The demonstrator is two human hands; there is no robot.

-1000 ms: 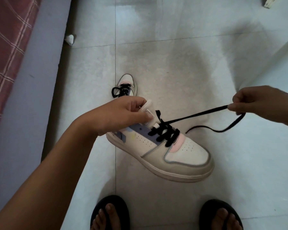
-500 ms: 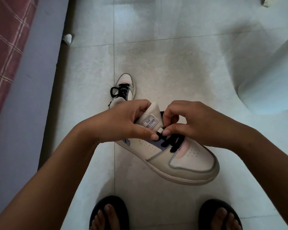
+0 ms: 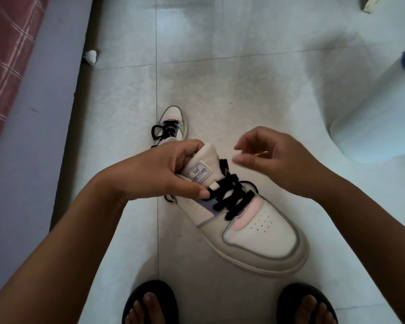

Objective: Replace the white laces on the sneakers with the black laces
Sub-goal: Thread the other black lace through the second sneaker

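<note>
The left hand point(image 3: 164, 174) grips the tongue point(image 3: 204, 167) of the near sneaker point(image 3: 250, 220), thumb pressed at the side by the top eyelets, and holds the shoe tipped with its toe on the floor point(image 3: 232, 78). The right hand point(image 3: 274, 157) hovers just above the top of the lacing, its fingers point(image 3: 243, 146) loosely curled and slightly blurred, holding nothing that can be seen. The black lace point(image 3: 232, 195) runs crisscross up most of the eyelets; one loose end shows under the left wrist, the other cannot be told. The main risk, as I judge it, is slack: with no hand on the lace ends, the top crossings could loosen or an end could slip back out of its eyelet, and a tug on one side alone would leave the ends uneven. If the left hand eases off, the shoe could roll onto its side. The second sneaker point(image 3: 173, 122), already laced in black, lies just behind the left hand, close enough to be knocked. There is open floor to the right and ahead; the bed edge point(image 3: 45, 113) bounds the left, a pale rounded object point(image 3: 372, 113) the far right, and two sandalled feet point(image 3: 150, 302) stand near below.
</note>
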